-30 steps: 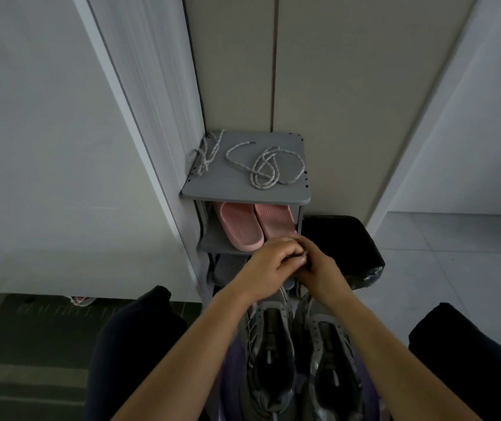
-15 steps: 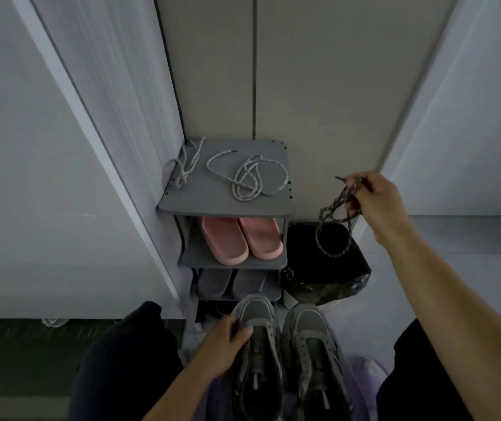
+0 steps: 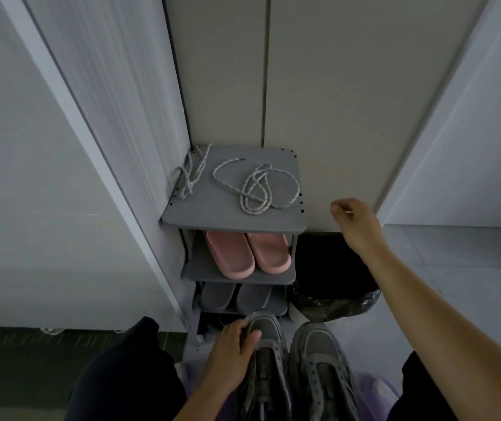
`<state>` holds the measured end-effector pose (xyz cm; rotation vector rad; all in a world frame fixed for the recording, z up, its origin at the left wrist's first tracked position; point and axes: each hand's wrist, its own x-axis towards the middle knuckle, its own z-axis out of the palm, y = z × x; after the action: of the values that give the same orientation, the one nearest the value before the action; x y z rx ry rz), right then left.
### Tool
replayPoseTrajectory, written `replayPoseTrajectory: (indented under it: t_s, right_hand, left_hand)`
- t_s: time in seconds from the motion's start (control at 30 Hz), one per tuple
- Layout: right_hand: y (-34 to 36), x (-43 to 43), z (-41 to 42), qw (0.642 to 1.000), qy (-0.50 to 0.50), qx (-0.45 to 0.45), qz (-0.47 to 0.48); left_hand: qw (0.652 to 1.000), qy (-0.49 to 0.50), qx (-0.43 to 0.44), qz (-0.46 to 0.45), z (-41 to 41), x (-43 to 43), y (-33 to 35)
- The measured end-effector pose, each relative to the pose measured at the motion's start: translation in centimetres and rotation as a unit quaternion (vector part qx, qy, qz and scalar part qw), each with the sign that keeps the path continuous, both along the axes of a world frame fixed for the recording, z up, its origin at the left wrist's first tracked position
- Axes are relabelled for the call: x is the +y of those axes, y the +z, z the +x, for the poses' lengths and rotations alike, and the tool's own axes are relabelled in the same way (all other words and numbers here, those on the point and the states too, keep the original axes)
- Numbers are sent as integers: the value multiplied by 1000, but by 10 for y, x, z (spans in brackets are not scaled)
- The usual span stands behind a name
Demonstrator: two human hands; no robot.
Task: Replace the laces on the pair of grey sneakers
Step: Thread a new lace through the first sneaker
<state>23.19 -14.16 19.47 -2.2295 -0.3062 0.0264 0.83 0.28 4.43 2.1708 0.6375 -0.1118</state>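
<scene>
Left hand [image 3: 229, 357] grips the toe of a grey sneaker [image 3: 266, 329], bottom centre; right hand [image 3: 355, 220], centre right, hangs loosely curled, empty.

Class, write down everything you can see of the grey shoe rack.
The shoe rack is grey, seemingly plastic, standing upright in a wall corner. Three shelves show: pale speckled laces lie loose on top, pink slippers sit on the second, grey slippers on the third. A black bag stands beside its right side.
</scene>
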Motion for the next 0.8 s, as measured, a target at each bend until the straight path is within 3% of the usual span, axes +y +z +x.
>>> replayPoseTrajectory:
  t_s: [0.13, 0.27, 0.47, 0.53, 0.63, 0.73, 0.8]
  right_hand:
    - [20, 42, -2, 997, 12, -81, -6]
    - [28, 73, 7, 983, -2, -28, -183]
    - [25, 83, 7, 970, -19, 2, -240]
    - [33, 77, -7, 982, 5, -20, -189]
    - [47, 54, -49, 997, 73, -28, 20]
    - [54, 18, -106, 963, 185, 62, 184]
    - [47, -7, -137, 942, 251, 128, 184]
  left_hand:
    - [1000, 3, -10, -11, -2, 0, 3]
    - [999, 1, -8, -32, -8, 3, 6]
    - [998, 23, -19, -52, -17, 3, 20]
    - [998, 21, -26, -61, -21, 3, 24]
    - [987, 31, -63, -143, -24, 1, 41]
    - [950, 85, -125, -274, -23, -11, 66]
    - [908, 111, -156, -374, -19, -23, 86]
